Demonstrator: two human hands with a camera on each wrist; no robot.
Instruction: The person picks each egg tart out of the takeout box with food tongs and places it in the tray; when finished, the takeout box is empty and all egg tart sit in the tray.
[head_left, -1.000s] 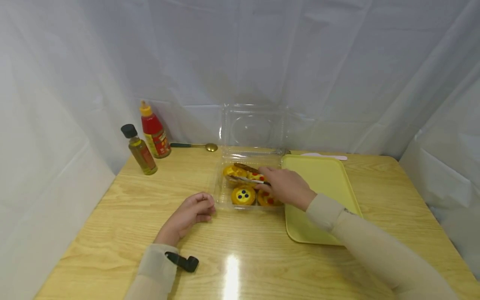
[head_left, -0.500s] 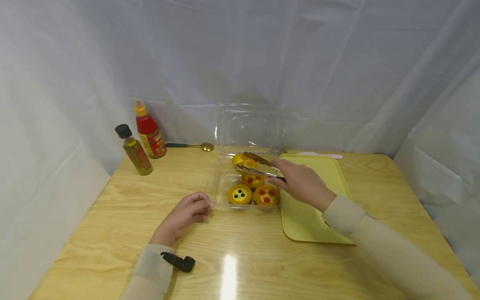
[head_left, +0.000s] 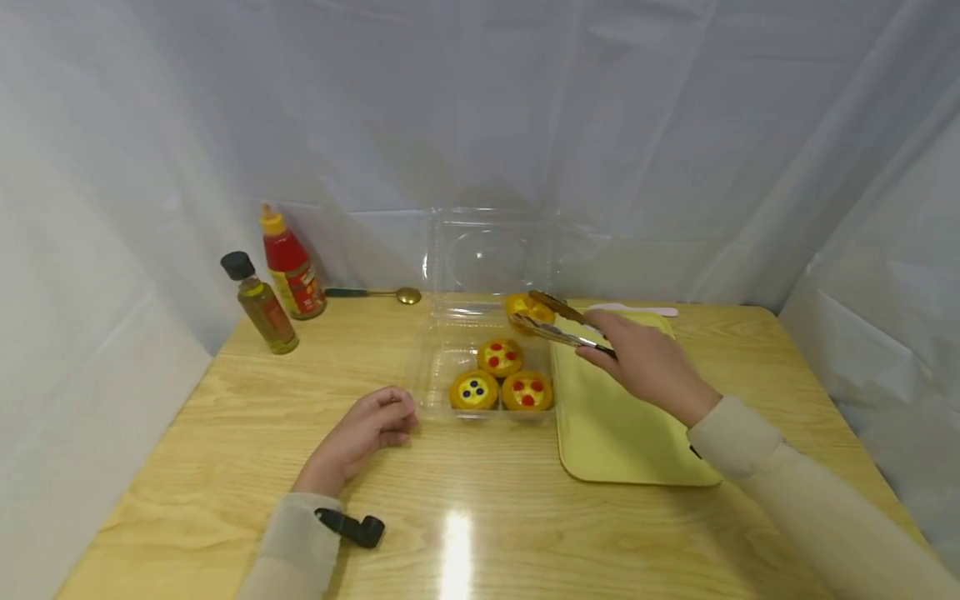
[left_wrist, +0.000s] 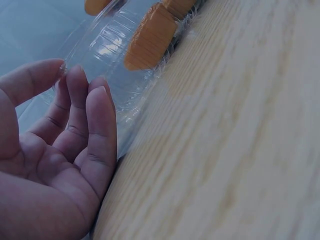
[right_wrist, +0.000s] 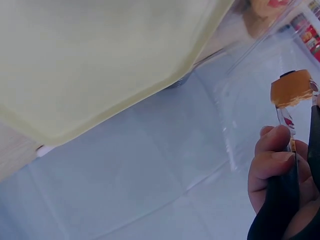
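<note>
My right hand (head_left: 652,362) grips a pair of tongs (head_left: 558,335), whose tips hold a toy egg tart (head_left: 522,305) above the back right of a clear plastic container (head_left: 448,354). In the right wrist view the held tart (right_wrist: 291,90) shows its orange side, up between the tong tips. Three more tarts sit inside the container: one with blue dots (head_left: 474,390) at the front left, a red-dotted tart (head_left: 527,391) beside it, and another red-dotted tart (head_left: 500,357) behind. My left hand (head_left: 367,433) pinches the container's near left corner between thumb and finger (left_wrist: 102,120).
A yellow tray (head_left: 637,454) lies right against the container, with a pink utensil (head_left: 637,310) behind it. Back left stand an oil bottle (head_left: 268,317) and a red sauce bottle (head_left: 292,267), near a gold spoon (head_left: 407,296). The container's clear lid (head_left: 487,254) stands raised against the white curtain.
My right hand has lifted one tart from the container's back left with the tongs and carried it rightward toward the tray. The left hand keeps its place at the container's corner.
</note>
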